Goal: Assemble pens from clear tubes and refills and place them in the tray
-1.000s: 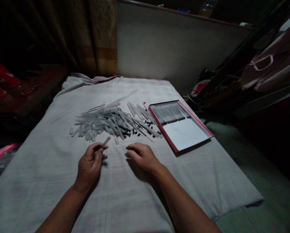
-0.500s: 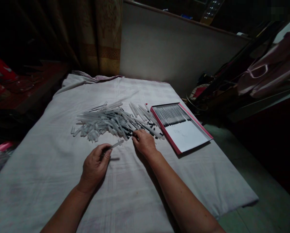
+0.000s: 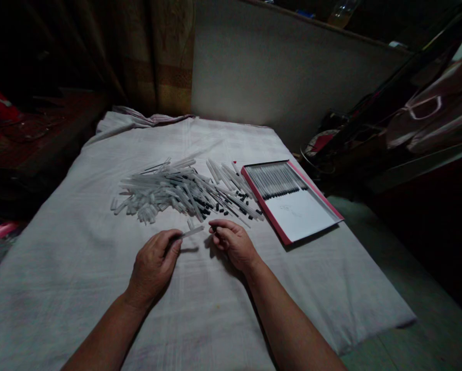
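Observation:
My left hand (image 3: pixel 157 260) is closed on a translucent pen barrel (image 3: pixel 193 232), whose free end points right toward my other hand. My right hand (image 3: pixel 233 242) pinches a small black pen plug (image 3: pixel 214 228) just off that end, with a small gap between them. Behind both hands lies a loose pile of pen parts (image 3: pixel 165 188): clear barrels, clear caps and thin dark refills. Several small black plugs (image 3: pixel 226 213) are scattered at the pile's right side.
A shallow red-edged box (image 3: pixel 267 219) stands right of the pile, with a row of black-tipped pens (image 3: pixel 275 180) along its far part. A pale checked cloth (image 3: pixel 200 319) covers the table. A wall (image 3: pixel 254 77) and a curtain (image 3: pixel 172 67) rise behind it.
My right hand has drawn back from the pile toward me with a black plug in its fingers. The left hand has shifted slightly right, still on the barrel.

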`<state>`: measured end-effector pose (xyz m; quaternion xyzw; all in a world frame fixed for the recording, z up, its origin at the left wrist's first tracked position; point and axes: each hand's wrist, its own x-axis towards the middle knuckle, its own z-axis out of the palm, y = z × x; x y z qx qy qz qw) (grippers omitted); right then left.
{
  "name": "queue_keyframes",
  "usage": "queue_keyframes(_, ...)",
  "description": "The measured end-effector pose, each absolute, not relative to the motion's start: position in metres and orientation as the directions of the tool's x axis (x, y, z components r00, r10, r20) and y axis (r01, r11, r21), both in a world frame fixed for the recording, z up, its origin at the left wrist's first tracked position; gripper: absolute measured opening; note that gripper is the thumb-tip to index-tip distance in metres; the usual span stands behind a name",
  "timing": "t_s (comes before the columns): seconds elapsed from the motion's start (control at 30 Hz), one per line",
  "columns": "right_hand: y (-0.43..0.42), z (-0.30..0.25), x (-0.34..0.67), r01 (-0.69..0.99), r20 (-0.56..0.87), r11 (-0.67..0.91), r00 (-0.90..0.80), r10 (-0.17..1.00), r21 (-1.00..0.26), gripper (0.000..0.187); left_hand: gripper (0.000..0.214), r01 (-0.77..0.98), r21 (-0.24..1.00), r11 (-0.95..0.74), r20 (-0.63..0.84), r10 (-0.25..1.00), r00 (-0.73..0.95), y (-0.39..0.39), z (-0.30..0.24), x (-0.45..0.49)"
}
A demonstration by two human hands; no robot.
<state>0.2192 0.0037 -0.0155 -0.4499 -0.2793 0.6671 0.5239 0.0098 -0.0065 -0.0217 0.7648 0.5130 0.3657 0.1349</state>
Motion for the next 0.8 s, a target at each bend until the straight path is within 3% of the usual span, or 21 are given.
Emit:
queue_keyframes(0.3, 0.0042, -0.0162, 0.2217, -0.579, -0.334, -0.352, -0.141, 0.932, -0.735, 0.021, 0.016, 0.677, 0.495, -0.545, 0.512, 0.812, 0.28, -0.0073, -0.0235, 0.0102)
queue_keyframes(0.5, 0.0019, -0.0176, 0.2249, -0.525, -0.289, -0.334, -0.169, 0.942, -0.783, 0.029, 0.016, 0.691, 0.46, -0.558, 0.526, 0.798, 0.294, -0.0072, -0.024, 0.0104)
queue_keyframes(0.8, 0.0024, -0.0169, 0.2226, -0.447, -0.206, -0.207, -0.052, 0.977, -0.87, 0.031, 0.016, 0.691, 0.437, -0.576, 0.528, 0.786, 0.321, -0.0069, -0.0215, 0.0116)
